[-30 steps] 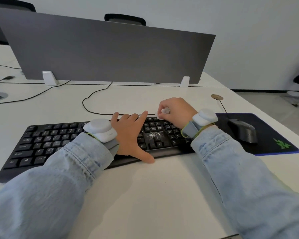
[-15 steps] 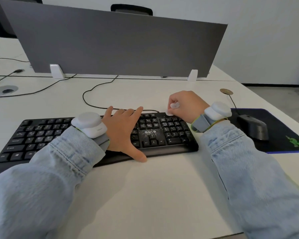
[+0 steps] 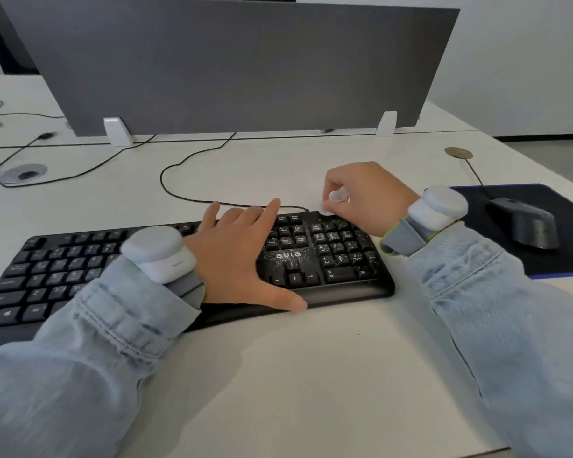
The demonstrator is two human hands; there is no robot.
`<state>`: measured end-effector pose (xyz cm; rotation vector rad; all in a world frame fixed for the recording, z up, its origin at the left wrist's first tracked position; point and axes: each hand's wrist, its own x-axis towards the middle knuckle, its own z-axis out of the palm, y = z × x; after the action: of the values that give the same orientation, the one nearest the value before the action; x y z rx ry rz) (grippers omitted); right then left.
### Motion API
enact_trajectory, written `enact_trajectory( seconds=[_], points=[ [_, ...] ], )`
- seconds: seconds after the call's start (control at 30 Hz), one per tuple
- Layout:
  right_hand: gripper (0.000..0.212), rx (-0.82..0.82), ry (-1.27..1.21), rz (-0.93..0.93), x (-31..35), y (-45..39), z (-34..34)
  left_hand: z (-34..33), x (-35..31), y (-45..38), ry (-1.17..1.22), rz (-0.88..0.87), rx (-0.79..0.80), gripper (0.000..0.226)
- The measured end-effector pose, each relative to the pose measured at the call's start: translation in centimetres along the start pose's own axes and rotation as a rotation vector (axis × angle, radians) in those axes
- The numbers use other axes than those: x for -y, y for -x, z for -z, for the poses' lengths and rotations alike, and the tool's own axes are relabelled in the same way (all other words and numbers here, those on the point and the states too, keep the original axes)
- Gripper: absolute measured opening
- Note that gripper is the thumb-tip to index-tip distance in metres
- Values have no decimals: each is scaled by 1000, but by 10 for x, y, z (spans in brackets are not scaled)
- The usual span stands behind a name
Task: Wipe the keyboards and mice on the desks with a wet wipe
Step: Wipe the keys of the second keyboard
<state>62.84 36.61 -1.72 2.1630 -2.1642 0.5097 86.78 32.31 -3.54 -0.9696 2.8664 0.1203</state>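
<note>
My left hand (image 3: 242,256) flat, fingers spread, pressing keyboard (image 3: 315,256); my right hand (image 3: 368,196) curled, grip pinching wet wipe (image 3: 336,201) at far key row; mouse (image 3: 523,226) beyond right wrist.

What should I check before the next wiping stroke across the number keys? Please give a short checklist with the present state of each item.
1. Wipe held: ok. The right hand pinches the small white wipe.
2. Wipe at the keys: ok. It touches the keyboard at its far right corner.
3. Keyboard steadied: ok. The left hand lies flat on it, thumb at the front edge.
4. Dirt left: not ok. White specks cover the number keys and the middle.
5. Mouse out of the way: ok. It sits apart on the mouse pad.
6. Wipe wet enough: cannot tell.
</note>
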Motion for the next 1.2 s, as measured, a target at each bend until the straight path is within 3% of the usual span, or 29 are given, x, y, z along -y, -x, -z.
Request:
enact_trajectory(
  seconds=[0.17, 0.33, 0.43, 0.53, 0.77, 0.87, 1.0, 1.2],
  points=[
    [10, 33, -84, 48, 15, 3, -9, -6, -7, -4, -47, -39, -143, 149],
    [7, -25, 50, -98, -4, 6, -2, -10, -7, -5, -34, -45, -180, 150],
    [7, -87, -29, -61, 3, 8, -4, -10, -7, -6, -28, -43, -185, 151],
    [11, -24, -96, -22, 13, 12, -8, -10, -8, -6, -39, -41, -200, 150],
    [9, -58, -22, -145, -11, 11, -6, -11, -9, -5, -35, -38, -181, 149],
    [8, -94, -110, -78, 0, 9, -9, -10, -9, -5, -46, -38, -181, 148],
    [13, 11, -114, -42, 17, 8, -10, -3, -13, -8, -36, -17, -122, 152],
    [14, -8, -73, -186, 10, 18, -9, 5, -19, -3, -16, 22, -52, 152]
  ],
)
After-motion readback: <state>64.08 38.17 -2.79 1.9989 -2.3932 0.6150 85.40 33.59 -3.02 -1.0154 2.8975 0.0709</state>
